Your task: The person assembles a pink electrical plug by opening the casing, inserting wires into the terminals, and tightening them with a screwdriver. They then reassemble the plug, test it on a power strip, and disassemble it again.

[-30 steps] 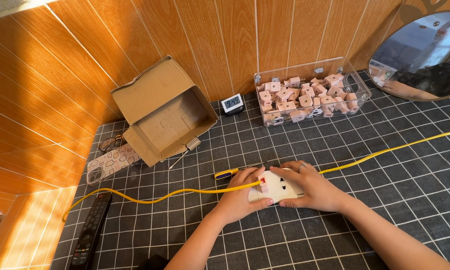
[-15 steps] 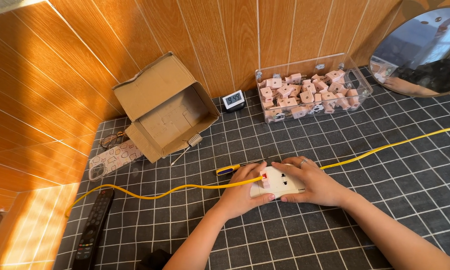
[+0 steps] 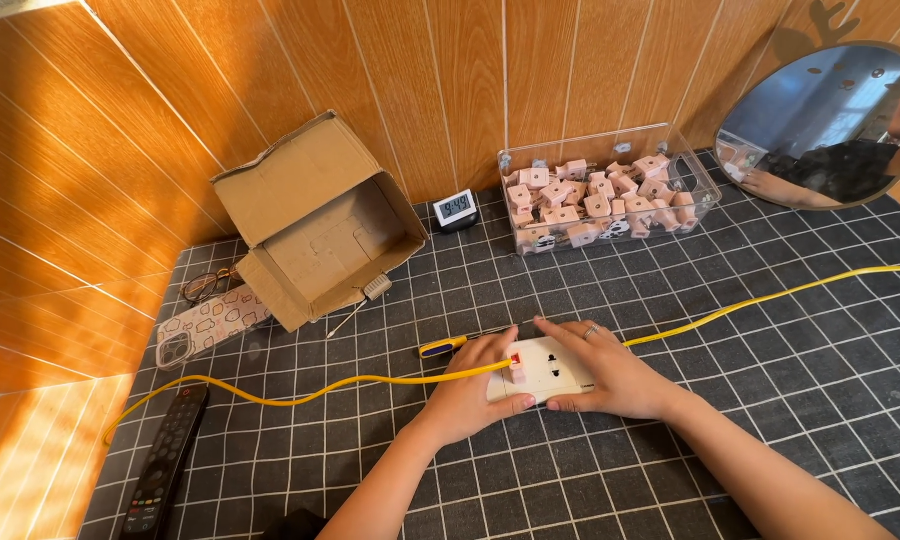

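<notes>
A white power socket block (image 3: 547, 367) with a small red switch lies on the black grid mat (image 3: 730, 420). Both my hands rest on it. My left hand (image 3: 470, 395) grips its left end, thumb along the front edge. My right hand (image 3: 610, 372) covers its right side, fingers spread over the top, a ring on one finger. A yellow cable (image 3: 300, 395) runs left from the block and another stretch of yellow cable (image 3: 770, 298) runs right. A screwdriver with a blue and yellow handle (image 3: 442, 346) lies just behind my left hand.
An open cardboard box (image 3: 315, 225) lies on its side at back left, a small screwdriver (image 3: 362, 300) at its mouth. A clear bin of pink adapters (image 3: 605, 200), a small clock (image 3: 457, 208), a round mirror (image 3: 830, 120), glasses (image 3: 205, 285), a phone case (image 3: 205, 322) and a black remote (image 3: 165, 460) surround the mat.
My hands have stayed on the socket block, shifting only slightly. The view has tilted a little, so the box and bin sit a bit lower in frame.
</notes>
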